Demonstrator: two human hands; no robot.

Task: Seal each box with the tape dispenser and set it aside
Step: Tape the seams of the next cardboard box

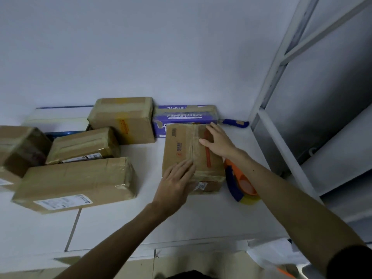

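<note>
A brown cardboard box [182, 150] with a taped centre seam and an orange stripe lies on the white table [161, 222]. My left hand [175, 182] lies flat on its near left top, fingers straight. Flat on the far right top rests my right hand [218, 141], fingers spread. The orange and blue tape dispenser [238, 184] with a yellowish roll lies on the table just right of the box, partly under my right forearm.
Several taped cardboard boxes sit to the left, the nearest a long one [74, 183]. A purple box [185, 117] stands against the wall behind. A blue-handled tool [235, 123] lies at the back right. A metal shelf frame [281, 97] rises on the right.
</note>
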